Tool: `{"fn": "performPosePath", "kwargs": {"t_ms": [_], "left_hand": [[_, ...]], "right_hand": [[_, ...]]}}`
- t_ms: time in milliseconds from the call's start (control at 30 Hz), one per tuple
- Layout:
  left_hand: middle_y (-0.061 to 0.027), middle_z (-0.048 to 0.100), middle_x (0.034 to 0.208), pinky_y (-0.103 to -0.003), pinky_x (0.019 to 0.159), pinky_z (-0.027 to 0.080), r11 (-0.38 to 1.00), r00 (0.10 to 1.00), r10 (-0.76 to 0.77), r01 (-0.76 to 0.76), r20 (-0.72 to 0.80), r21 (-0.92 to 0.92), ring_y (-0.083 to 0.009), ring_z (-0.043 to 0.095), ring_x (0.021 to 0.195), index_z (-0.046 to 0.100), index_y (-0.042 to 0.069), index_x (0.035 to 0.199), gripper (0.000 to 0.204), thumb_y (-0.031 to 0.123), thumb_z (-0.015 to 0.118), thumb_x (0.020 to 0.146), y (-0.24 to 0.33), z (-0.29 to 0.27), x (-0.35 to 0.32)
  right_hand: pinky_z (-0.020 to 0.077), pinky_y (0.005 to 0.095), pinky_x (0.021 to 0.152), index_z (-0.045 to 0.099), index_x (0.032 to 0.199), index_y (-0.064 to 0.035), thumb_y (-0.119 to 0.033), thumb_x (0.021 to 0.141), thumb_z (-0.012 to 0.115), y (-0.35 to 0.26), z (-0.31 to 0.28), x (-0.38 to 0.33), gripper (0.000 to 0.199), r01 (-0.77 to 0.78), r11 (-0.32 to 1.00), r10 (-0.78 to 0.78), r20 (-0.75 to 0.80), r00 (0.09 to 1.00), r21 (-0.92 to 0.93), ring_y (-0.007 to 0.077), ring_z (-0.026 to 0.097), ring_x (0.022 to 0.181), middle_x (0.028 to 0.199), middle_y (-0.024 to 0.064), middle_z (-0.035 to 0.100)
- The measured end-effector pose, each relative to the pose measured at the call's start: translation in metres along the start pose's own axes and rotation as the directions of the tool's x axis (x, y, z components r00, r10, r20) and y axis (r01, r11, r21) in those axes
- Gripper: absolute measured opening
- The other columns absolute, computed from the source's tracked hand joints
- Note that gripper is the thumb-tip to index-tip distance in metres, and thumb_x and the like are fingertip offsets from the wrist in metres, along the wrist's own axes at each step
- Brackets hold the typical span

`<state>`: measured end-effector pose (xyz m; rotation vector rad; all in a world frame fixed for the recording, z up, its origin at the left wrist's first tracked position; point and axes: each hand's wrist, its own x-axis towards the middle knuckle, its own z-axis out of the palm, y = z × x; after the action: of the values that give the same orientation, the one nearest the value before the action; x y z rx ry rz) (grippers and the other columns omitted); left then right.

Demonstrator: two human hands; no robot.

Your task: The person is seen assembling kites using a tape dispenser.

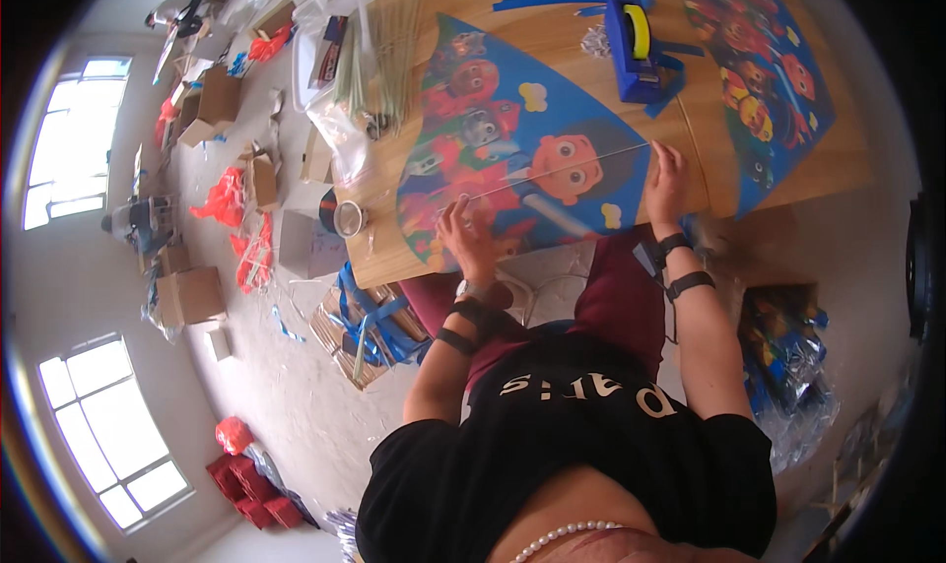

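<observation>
A kite sheet lies on the table before me, blue and printed with cartoon figures. Across it runs a thin pale rod, from the lower left side toward the right corner. My left hand rests on the sheet with its fingers bent together at the rod's left end. At the other end, my right hand pinches around the right corner, where the rod's tip meets the sheet. The fingertips hide both rod ends.
Beyond the kite stands a blue tape dispenser, near blue strips. A second printed sheet lies at the right. Thin sticks, a clear plastic box and a small jar occupy the left side. Cartons litter the floor.
</observation>
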<state>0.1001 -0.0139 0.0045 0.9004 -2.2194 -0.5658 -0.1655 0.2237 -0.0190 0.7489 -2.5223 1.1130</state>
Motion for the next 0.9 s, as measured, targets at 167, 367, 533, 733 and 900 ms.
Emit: {"fn": "performPosePath", "kwargs": {"t_ms": [167, 367, 533, 733, 900], "left_hand": [[-0.0228, 0.053, 0.132, -0.052, 0.108, 0.034, 0.985, 0.985, -0.153, 0.159, -0.083, 0.061, -0.0424, 0.046, 0.124, 0.056, 0.001, 0.130, 0.039, 0.014, 0.061, 0.093, -0.033, -0.031, -0.014], [-0.0233, 0.049, 0.140, -0.052, 0.113, 0.032, 0.975, 0.995, -0.092, 0.085, 0.024, 0.207, -0.0425, 0.042, 0.133, 0.053, 0.001, 0.137, 0.048, 0.018, 0.061, 0.094, -0.039, -0.030, -0.012], [-0.0229, 0.047, 0.144, -0.054, 0.112, 0.031, 0.963, 0.990, -0.140, 0.131, 0.022, 0.235, -0.0440, 0.041, 0.133, 0.054, 0.003, 0.139, 0.049, 0.020, 0.060, 0.095, -0.037, -0.030, -0.011], [-0.0222, 0.045, 0.146, -0.053, 0.113, 0.031, 0.966, 0.989, -0.144, 0.132, 0.040, 0.221, -0.0434, 0.040, 0.134, 0.054, 0.005, 0.141, 0.048, 0.021, 0.059, 0.096, -0.037, -0.029, -0.011], [-0.0220, 0.045, 0.146, -0.053, 0.112, 0.032, 0.964, 0.990, -0.135, 0.122, 0.041, 0.238, -0.0430, 0.040, 0.134, 0.055, 0.007, 0.141, 0.047, 0.022, 0.059, 0.097, -0.036, -0.028, -0.012]], "right_hand": [[0.0451, 0.0457, 0.101, 0.059, 0.134, -0.0124, 0.010, 0.085, 0.054, -0.006, 0.001, 0.001, 0.054, 0.005, 0.999, -0.004, 0.027, 1.000, -0.043, 0.0351, 0.054, 0.118, 0.124, 0.0126, 0.058], [0.0448, 0.0458, 0.101, 0.060, 0.133, -0.0128, 0.011, 0.082, 0.054, -0.006, -0.005, 0.002, 0.057, -0.017, 0.994, 0.024, 0.066, 0.998, -0.107, 0.0355, 0.054, 0.117, 0.123, 0.0126, 0.058], [0.0449, 0.0471, 0.099, 0.060, 0.132, -0.0130, 0.011, 0.080, 0.056, -0.007, -0.002, 0.001, 0.057, 0.027, 0.993, -0.023, 0.039, 0.999, -0.116, 0.0369, 0.055, 0.116, 0.121, 0.0141, 0.058], [0.0455, 0.0475, 0.097, 0.059, 0.131, -0.0133, 0.011, 0.080, 0.058, -0.007, -0.004, 0.002, 0.056, 0.011, 0.992, -0.003, 0.069, 0.998, -0.122, 0.0369, 0.054, 0.116, 0.122, 0.0147, 0.057], [0.0447, 0.0462, 0.099, 0.061, 0.131, -0.0143, 0.013, 0.080, 0.055, -0.009, -0.006, 0.001, 0.058, -0.003, 0.994, 0.009, 0.058, 0.998, -0.110, 0.0351, 0.054, 0.116, 0.119, 0.0131, 0.057]]}}
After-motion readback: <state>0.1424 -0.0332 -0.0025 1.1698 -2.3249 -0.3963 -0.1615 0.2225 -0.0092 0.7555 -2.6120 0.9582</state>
